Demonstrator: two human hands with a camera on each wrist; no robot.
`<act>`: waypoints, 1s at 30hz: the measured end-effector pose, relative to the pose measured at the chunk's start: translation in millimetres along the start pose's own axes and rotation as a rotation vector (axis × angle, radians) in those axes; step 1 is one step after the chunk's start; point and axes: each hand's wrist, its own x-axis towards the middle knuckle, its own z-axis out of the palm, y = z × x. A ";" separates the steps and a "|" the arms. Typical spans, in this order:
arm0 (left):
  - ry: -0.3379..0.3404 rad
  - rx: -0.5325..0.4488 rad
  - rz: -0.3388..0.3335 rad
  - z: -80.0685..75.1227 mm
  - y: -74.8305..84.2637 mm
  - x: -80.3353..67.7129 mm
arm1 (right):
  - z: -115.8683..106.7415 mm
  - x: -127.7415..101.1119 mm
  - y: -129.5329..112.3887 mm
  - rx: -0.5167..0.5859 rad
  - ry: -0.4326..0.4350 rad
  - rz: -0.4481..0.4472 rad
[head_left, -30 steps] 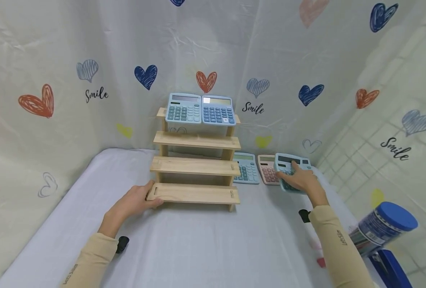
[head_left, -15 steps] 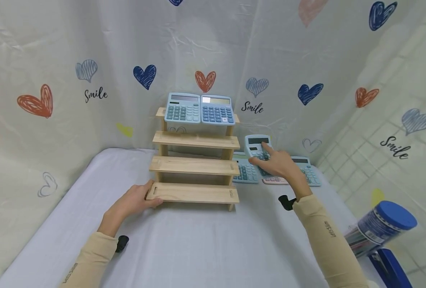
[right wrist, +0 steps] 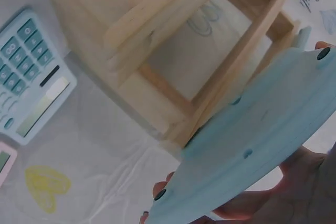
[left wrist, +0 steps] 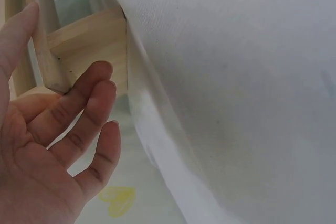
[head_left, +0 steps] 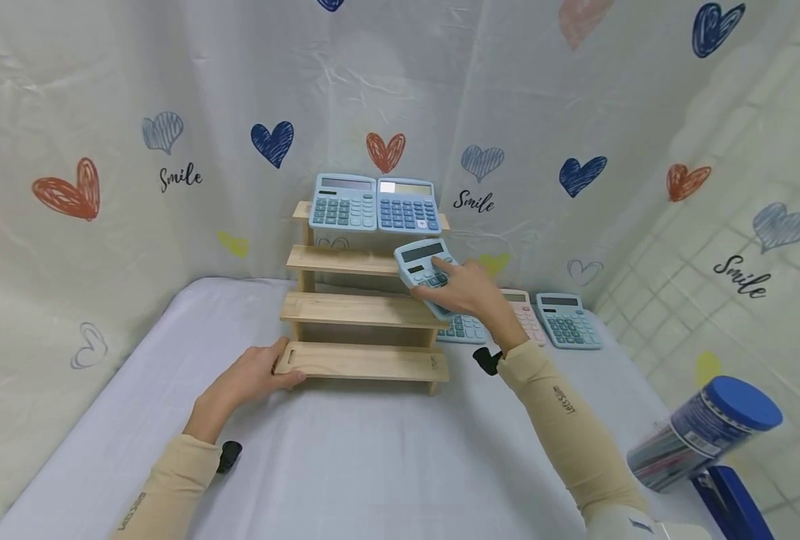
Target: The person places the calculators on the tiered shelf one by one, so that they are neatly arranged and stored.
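Light-blue calculator [head_left: 419, 271], held tilted, near four-tier wooden shelf's [head_left: 362, 309] right end

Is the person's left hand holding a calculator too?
No, the left hand grips the wooden stand at its lowest shelf, while the right hand holds the blue calculator.

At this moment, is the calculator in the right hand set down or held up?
Held up: the right hand grips the light-blue calculator, whose underside and dark feet show in the right wrist view.
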 end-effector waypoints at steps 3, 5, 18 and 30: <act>-0.001 0.000 0.008 0.3 -0.2 0.1 | 3.2 8.1 -8.7 -0.023 0.003 -0.010; -0.001 0.001 0.010 0.5 -0.3 0.1 | 6.0 13.8 -14.1 -0.034 0.010 -0.005; 0.013 0.001 0.015 2.0 -1.0 0.2 | 24.7 45.0 -43.8 0.013 0.132 0.141; 0.014 0.001 0.021 -0.1 0.2 -0.4 | 37.8 46.0 -80.1 0.063 0.099 0.064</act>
